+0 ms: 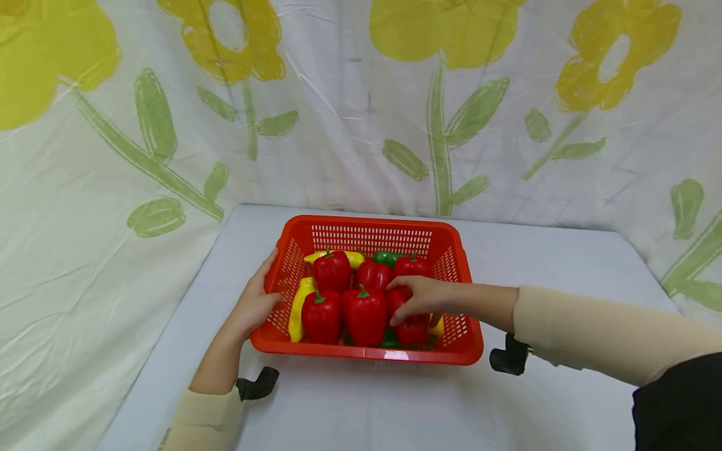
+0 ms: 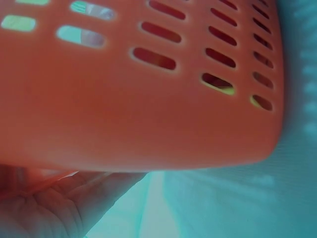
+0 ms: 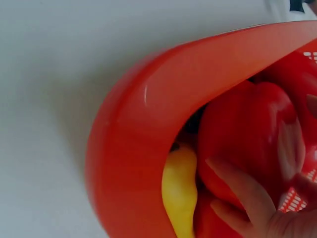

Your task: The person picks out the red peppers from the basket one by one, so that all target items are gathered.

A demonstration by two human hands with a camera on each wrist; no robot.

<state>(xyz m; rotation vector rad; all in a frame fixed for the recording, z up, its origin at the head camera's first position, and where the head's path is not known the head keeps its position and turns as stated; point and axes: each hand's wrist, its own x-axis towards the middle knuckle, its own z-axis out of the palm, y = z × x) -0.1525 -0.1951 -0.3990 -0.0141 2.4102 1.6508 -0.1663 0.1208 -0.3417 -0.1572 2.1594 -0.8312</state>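
A red plastic basket [image 1: 361,354] stands on the table, filled with several red bell peppers, with yellow and green peppers around and beneath them. My left hand [image 1: 255,305] grips the basket's left rim, thumb over the edge. From below, the left wrist view shows part of that hand [image 2: 74,203] under the basket's slotted wall [image 2: 124,109]. Inside the basket, my right hand [image 1: 424,294] holds a red bell pepper [image 1: 412,331] at the front right. Its fingers [image 3: 247,191] lie bent over the pepper's side in the right wrist view, beside a long yellow pepper [image 3: 179,183].
White cloth covers the table [image 1: 361,407]. Behind it hangs a pale curtain [image 1: 338,125] printed with yellow flowers. Another yellow pepper [image 1: 300,311] leans along the basket's left inner wall, and a green one [image 1: 388,257] lies at the back.
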